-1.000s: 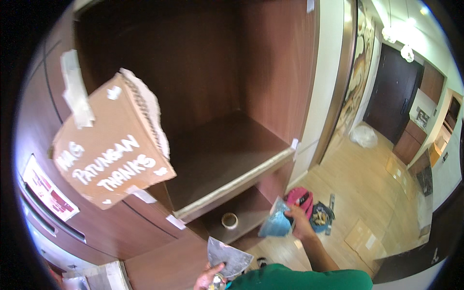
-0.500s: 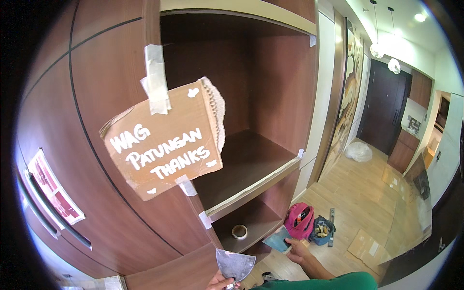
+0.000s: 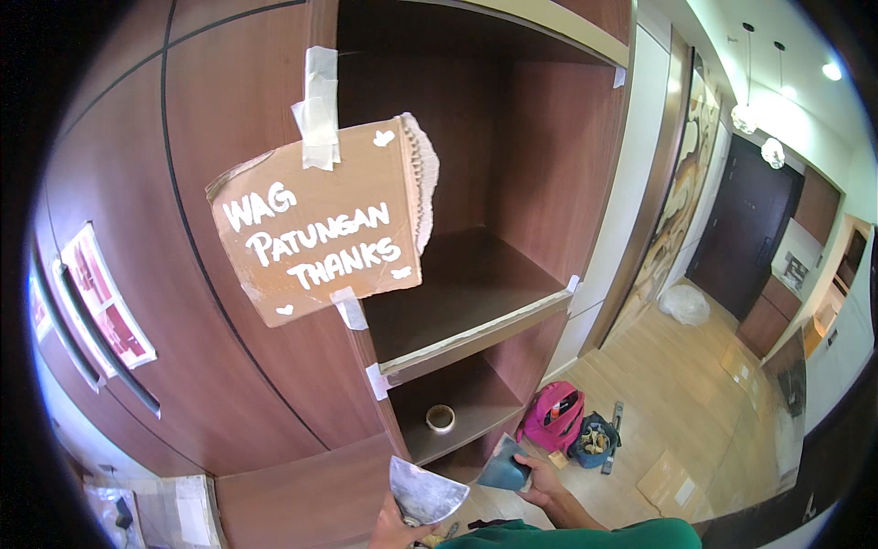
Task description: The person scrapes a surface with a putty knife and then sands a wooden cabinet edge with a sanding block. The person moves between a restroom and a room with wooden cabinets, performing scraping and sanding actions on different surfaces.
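My left hand (image 3: 393, 529), low in the picture, is closed around a putty knife with a wide, fan-shaped, smeared metal blade (image 3: 422, 492) pointing up. Just to its right, my right hand (image 3: 549, 485) grips a flat blue-grey scraper (image 3: 499, 465), its blade tilted up and left. The two tools are close together but apart. Both are in front of the lowest shelf (image 3: 476, 416) of an open brown wooden cabinet. On that shelf stands a roll of tape (image 3: 441, 428). My fingers hide the tools' grips in part.
A torn cardboard sign (image 3: 320, 220) with white lettering is taped to the cabinet's left side. Masking tape marks the shelf edges. On the floor to the right are a pink bag (image 3: 551, 416), a dark blue bucket-like bag (image 3: 593, 439), a level (image 3: 613, 437) and cardboard (image 3: 672, 480).
The view has shifted, so the cabinet and sign sit higher. Both hands still hold their tools, which are now closer together. The right scraper has turned more upright.
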### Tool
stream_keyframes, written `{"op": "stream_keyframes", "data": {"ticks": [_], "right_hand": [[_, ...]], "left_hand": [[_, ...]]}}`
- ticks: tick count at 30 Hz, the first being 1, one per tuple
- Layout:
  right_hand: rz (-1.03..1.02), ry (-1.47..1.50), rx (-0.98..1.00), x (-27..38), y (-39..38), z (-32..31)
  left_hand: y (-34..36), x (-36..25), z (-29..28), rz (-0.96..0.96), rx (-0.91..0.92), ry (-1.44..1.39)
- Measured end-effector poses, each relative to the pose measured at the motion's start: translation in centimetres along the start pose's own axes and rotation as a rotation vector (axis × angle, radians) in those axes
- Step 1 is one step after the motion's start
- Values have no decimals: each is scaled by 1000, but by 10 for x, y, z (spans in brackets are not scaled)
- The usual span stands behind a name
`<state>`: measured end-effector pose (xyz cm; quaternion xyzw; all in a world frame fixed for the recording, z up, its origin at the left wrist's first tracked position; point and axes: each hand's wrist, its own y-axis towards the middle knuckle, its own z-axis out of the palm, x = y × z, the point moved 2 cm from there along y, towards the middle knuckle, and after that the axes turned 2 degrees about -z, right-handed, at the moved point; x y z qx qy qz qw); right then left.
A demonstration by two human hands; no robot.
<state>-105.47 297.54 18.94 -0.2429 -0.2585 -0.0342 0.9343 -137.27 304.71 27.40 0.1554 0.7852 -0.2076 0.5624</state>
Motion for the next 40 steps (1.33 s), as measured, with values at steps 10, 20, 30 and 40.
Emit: {"op": "stream_keyframes", "data": {"ticks": [10,20,30,40], "right_hand": [[-118,-668,327,137,-27,-44],[-320,-1066,744,203,-70,-58],[-491,-1240,1159,102,-236,-83],[-301,-1384,1423,-42,-425,-129]], "left_hand": [[-18,-45,186,16,-264,158],[-69,-69,282,-20,-505,310],[-231,-25,302,-103,-506,430],[-499,5,312,-327,-503,497]]}}
